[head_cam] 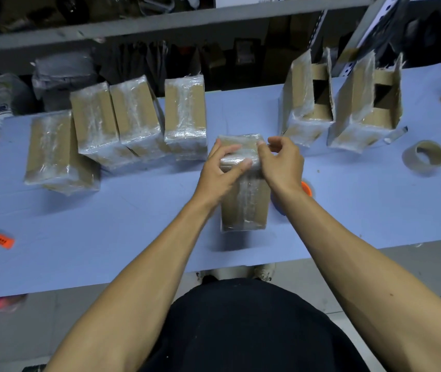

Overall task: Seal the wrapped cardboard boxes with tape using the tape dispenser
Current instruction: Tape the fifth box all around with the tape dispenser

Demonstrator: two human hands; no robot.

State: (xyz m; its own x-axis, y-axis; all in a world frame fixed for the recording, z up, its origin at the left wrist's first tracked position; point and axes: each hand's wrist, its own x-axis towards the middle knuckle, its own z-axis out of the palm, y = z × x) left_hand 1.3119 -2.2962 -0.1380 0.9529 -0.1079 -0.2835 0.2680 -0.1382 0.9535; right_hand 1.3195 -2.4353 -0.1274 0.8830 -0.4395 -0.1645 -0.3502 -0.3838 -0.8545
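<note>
A wrapped cardboard box (245, 205) stands upright in the middle of the blue table (106, 224). My left hand (220, 173) grips its top left edge, thumb lying across the shiny top. My right hand (281, 162) is at the top right corner, its fingers curled and pinching at the wrap or tape there. The tape dispenser (308, 190), orange and blue, lies on the table just right of the box, mostly hidden behind my right wrist.
Several wrapped closed boxes (139, 116) stand in a row at the back left. Two wrapped boxes with open flaps (369, 108) stand at the back right. A brown tape roll (424, 157) lies right of them. An orange lighter (1, 240) lies front left. Shelving rises behind.
</note>
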